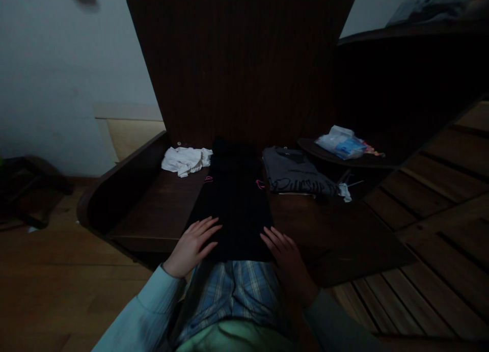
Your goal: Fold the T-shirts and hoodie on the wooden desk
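Observation:
A black garment (234, 199) with small pink marks lies stretched lengthwise on a dark wooden surface (160, 209) in front of me. My left hand (193, 245) rests flat on its near left edge, fingers spread. Flat on the near right edge lies my right hand (284, 258), fingers stretched out. Neither hand grips anything. Below the hands, a blue plaid cloth (233, 291) shows at my lap.
A crumpled white cloth (185, 160) lies at the back left. A folded grey shirt with lettering (296, 176) lies at the back right. A plastic packet (342, 142) sits on a dark round tray (367, 162). Slatted wood (431, 214) extends to the right; the room is dim.

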The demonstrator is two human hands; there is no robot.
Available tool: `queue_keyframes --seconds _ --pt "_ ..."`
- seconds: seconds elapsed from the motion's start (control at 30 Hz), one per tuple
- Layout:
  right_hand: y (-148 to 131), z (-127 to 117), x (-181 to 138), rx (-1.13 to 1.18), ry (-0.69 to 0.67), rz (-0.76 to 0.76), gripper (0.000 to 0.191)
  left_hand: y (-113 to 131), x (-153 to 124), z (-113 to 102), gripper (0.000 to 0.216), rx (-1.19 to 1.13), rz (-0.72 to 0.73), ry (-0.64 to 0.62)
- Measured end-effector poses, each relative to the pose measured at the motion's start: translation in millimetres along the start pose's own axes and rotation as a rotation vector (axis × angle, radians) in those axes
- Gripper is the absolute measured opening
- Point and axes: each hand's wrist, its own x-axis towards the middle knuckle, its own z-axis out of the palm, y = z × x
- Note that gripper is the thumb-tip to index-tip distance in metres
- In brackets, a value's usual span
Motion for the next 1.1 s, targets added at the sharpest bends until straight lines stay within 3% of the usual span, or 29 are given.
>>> queue_keyframes --seconds 0.17,0.37,0.73,0.9,1.1 --pt "-7.9 12.2 1.8 -0.027 0.064 0.093 0.060 -13.5 -31.4 2.4 0.060 0.134 -0.014 0.027" --pt "-11.6 18.1 2.0 0.002 0.138 0.119 0.053 -18.7 -38.2 12.8 0.066 0.226 -0.052 0.119" --pt "-8.6 10.4 3.8 0.041 0.212 0.066 0.053 -19.4 -37.3 18.3 0.067 0.304 -0.001 0.204" --pt "-7.6 11.0 2.7 0.064 0.208 0.053 0.056 -31.7 -44.4 28.5 0.065 0.350 0.011 0.268" --pt "-1.3 11.5 -1.7 0.115 0.221 -0.002 0.053 -48.9 -61.2 35.1 0.052 0.212 -0.021 0.373"
